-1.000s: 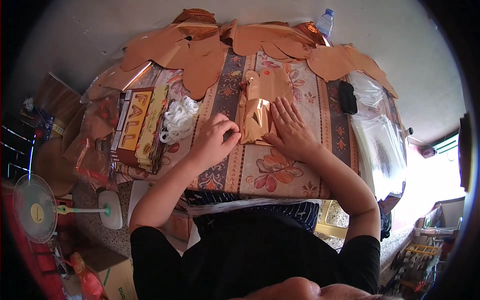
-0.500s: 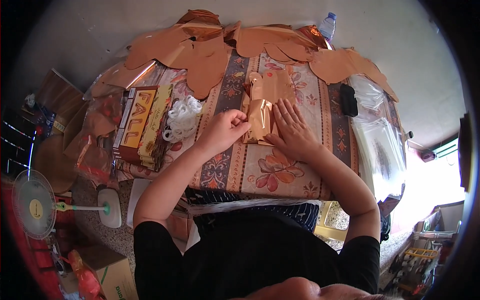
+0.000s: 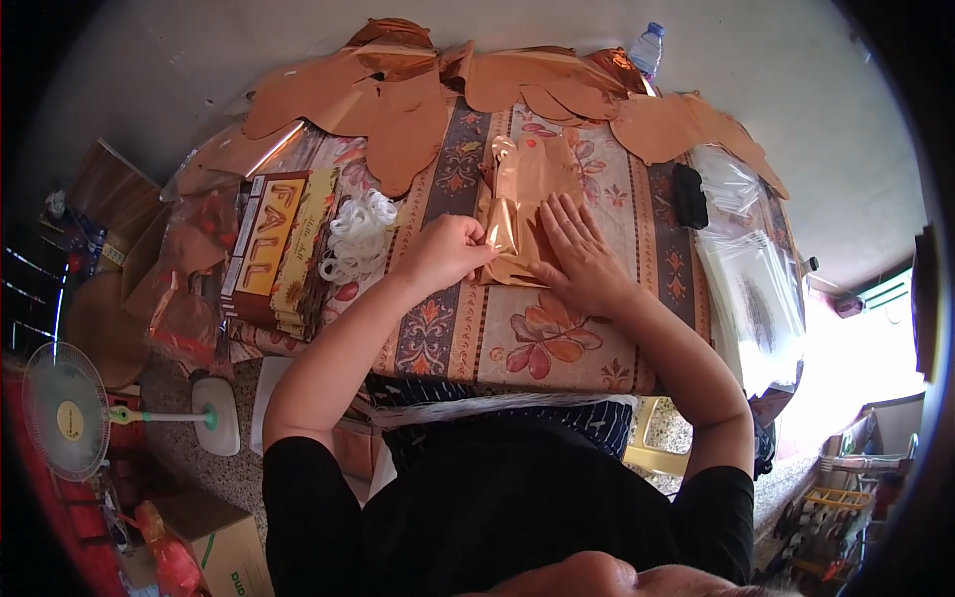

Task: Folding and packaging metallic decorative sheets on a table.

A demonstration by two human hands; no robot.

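A flat copper-coloured foil balloon [image 3: 542, 164], partly folded, lies on the table in front of me. Its left side is turned over into a shiny, creased strip. My left hand [image 3: 453, 251] pinches that strip low on its left edge, thumb against the fingers. Flat on the balloon's lower right part rests my right hand [image 3: 582, 249], fingers stretched out and slightly apart. Coils of white ribbon [image 3: 358, 237] lie to the left of my left hand.
More flat copper foil balloons [image 3: 408, 124] line the table's far edge. Printed packages [image 3: 274, 244] are stacked at left. A black object [image 3: 689, 197] and clear plastic bags [image 3: 751, 308] lie at right. A bottle [image 3: 647, 50] stands at the back. A fan [image 3: 68, 418] is beyond the table's left.
The shiny flap under my left hand has become a narrower, longer strip along the balloon's left side. Both hands have stayed nearly in place, the right one still flat.
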